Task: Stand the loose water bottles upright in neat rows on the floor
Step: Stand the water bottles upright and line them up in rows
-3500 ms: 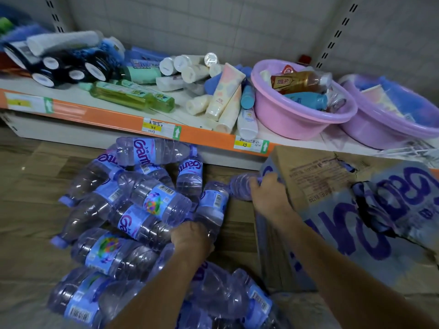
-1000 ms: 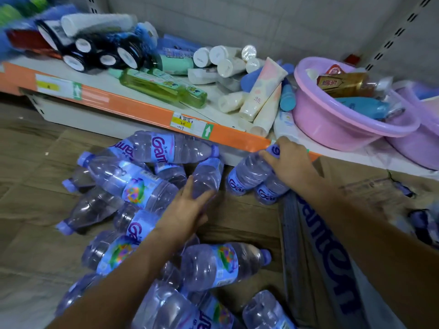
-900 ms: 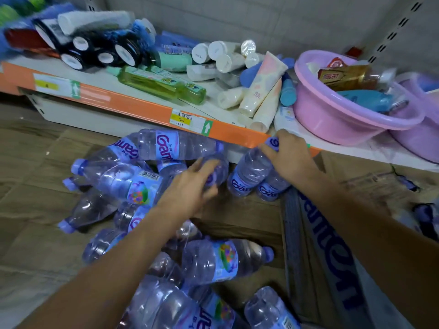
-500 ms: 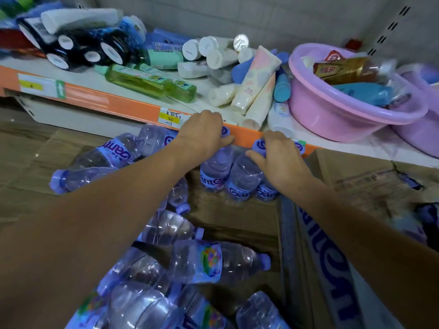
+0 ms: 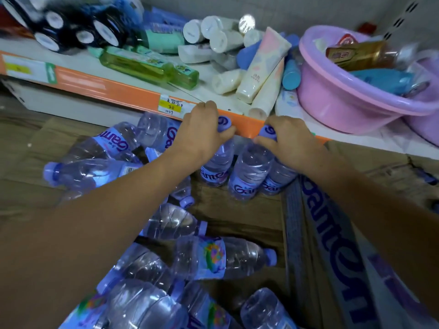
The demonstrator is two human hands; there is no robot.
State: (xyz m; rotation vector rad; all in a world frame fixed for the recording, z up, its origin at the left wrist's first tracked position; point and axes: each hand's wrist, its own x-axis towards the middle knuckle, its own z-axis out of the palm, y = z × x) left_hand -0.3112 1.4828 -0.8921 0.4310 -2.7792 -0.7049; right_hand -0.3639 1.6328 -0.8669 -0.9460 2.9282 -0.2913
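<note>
Left hand [image 5: 202, 136] grips one upright bottle [image 5: 217, 162] by its neck, right hand [image 5: 288, 141] closed on the next bottle [image 5: 251, 172], steadying both against the shelf [image 5: 114, 90] edge to start a row; others [image 5: 213, 257] lie loose on the floor

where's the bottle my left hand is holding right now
In the head view it stands upright at upper centre, the bottle under the left hand, against the orange shelf edge, leftmost of three standing bottles.

Clear bottles [image 5: 251, 169] w/ lilac caps & labels, orange shelf edge [image 5: 114, 91], pink basin [image 5: 342, 100].
</note>
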